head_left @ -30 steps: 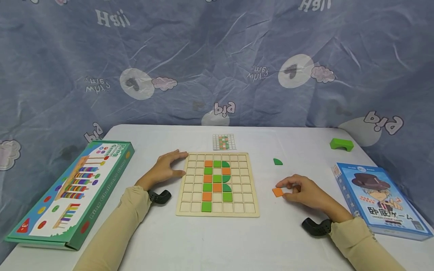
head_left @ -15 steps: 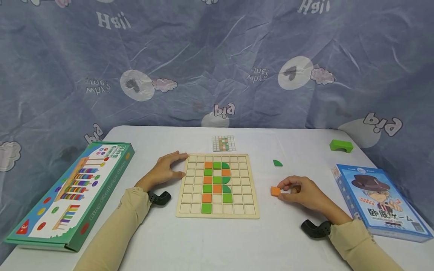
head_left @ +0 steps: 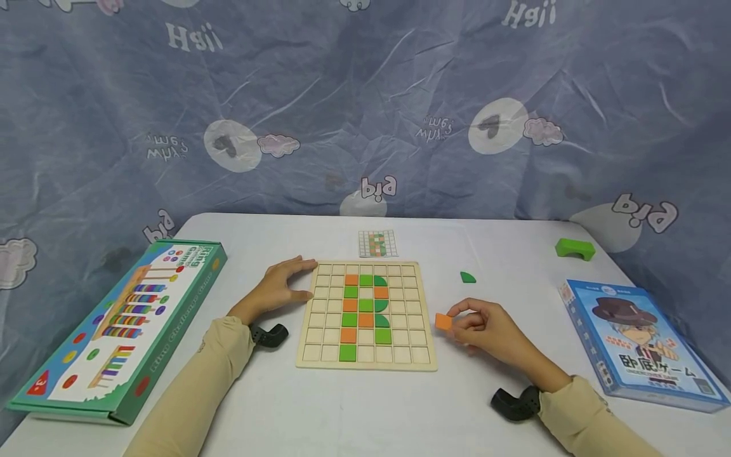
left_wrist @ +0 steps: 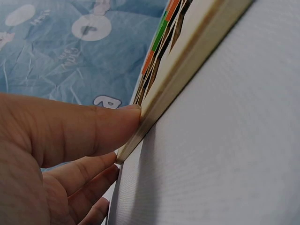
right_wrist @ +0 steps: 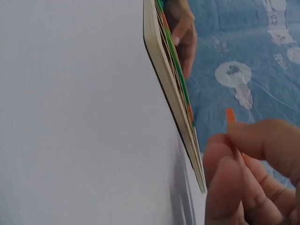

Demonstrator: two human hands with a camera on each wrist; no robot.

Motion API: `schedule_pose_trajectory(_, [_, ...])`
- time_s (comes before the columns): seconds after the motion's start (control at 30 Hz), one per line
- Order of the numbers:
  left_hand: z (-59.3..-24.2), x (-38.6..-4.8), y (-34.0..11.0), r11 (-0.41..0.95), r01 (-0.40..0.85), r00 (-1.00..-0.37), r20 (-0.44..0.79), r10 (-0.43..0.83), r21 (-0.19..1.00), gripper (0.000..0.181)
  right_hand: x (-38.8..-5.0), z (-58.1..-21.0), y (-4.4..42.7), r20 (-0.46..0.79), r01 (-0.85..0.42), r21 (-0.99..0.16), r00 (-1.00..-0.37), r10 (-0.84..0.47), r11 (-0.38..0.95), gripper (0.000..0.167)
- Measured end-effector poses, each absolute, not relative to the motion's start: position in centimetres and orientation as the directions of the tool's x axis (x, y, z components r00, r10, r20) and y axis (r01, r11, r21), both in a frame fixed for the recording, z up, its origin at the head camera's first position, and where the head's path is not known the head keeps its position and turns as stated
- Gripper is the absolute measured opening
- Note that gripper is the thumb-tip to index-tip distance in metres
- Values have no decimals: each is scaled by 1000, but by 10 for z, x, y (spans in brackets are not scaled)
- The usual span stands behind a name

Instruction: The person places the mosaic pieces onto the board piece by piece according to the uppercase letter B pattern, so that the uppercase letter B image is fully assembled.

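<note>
A pale wooden grid board (head_left: 425, 355) lies on the table with orange and green square tiles and dark green quarter-round tiles set in its cells. My left hand (head_left: 275, 287) touches the board's left edge, its thumb (left_wrist: 110, 125) and fingertips against the rim, fingers fairly straight. Just off the board's right side, my right hand (head_left: 485, 327) pinches an orange square tile (head_left: 443, 322) between thumb and fingers. The tile shows edge-on in the right wrist view, partly covered by the fingers. Beyond that hand, a green quarter-round tile (head_left: 468, 277) lies loose on the table.
A small printed pattern card (head_left: 377, 243) lies behind the board. At the left is a green ring game box (head_left: 128, 324); at the right, a blue game box (head_left: 639, 336). A green arch block (head_left: 575, 248) stands at the far right.
My right hand has moved left toward the board with the orange tile, which is now pinched clear of its earlier spot. The left hand stays at the board's edge.
</note>
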State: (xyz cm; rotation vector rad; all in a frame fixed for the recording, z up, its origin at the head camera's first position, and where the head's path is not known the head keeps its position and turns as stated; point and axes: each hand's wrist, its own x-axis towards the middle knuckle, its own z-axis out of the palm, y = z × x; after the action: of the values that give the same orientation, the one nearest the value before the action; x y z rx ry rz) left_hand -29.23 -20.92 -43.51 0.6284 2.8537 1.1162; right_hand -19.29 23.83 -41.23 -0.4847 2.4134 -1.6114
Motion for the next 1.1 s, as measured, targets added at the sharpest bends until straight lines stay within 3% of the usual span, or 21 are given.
schedule_pose_trajectory(0.2, [-435, -291, -209, 664, 377, -914, 144, 379, 646, 74, -193, -413, 220, 11, -122, -958, -920, -391, 259, 34])
schedule_pose_trajectory(0.63, [-436, -293, -210, 667, 378, -913, 139, 383, 642, 75, -195, -410, 185, 29, -157, -962, -872, -488, 224, 33])
schedule_pose_trajectory(1.1, [-436, -293, -209, 666, 366, -920, 143, 366, 650, 75, -198, -409, 146, -3, -222, -921, -819, -574, 321, 24])
